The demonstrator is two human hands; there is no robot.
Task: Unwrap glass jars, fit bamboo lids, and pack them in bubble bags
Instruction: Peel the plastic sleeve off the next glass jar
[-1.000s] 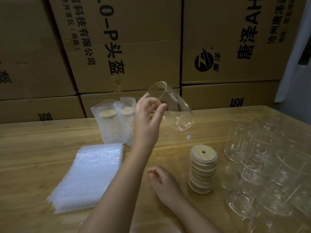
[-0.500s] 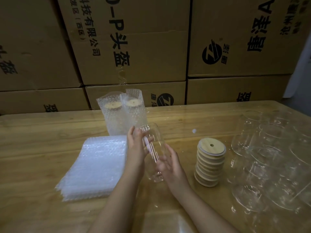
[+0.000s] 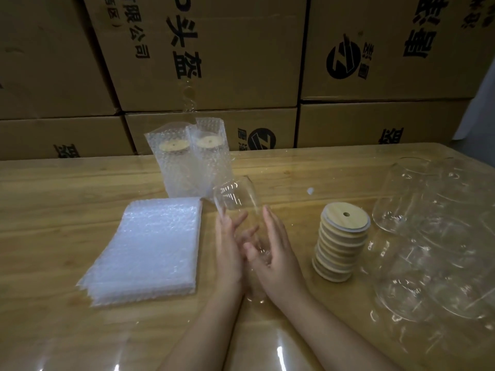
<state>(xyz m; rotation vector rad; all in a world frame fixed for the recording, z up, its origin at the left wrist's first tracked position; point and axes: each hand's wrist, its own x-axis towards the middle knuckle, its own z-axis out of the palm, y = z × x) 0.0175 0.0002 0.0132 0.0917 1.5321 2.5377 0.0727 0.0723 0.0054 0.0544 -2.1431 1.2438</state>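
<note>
Clear glass jar [image 3: 237,196] leans between left hand [image 3: 230,250] and right hand [image 3: 280,253], fingers straight against its sides, over the wooden worktop [image 3: 67,210]. Seemingly unwrapped, it next needs a round bamboo lid [image 3: 345,218] from the right stack.

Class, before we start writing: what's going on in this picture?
A person is packing glass jars at a wooden table. The left hand and right hand hold one bare glass jar between them, no lid on yet. Bamboo lids are stacked to its right, flat bubble bags lie to its left, two bagged jars stand behind, and more bare jars wait far right.
</note>
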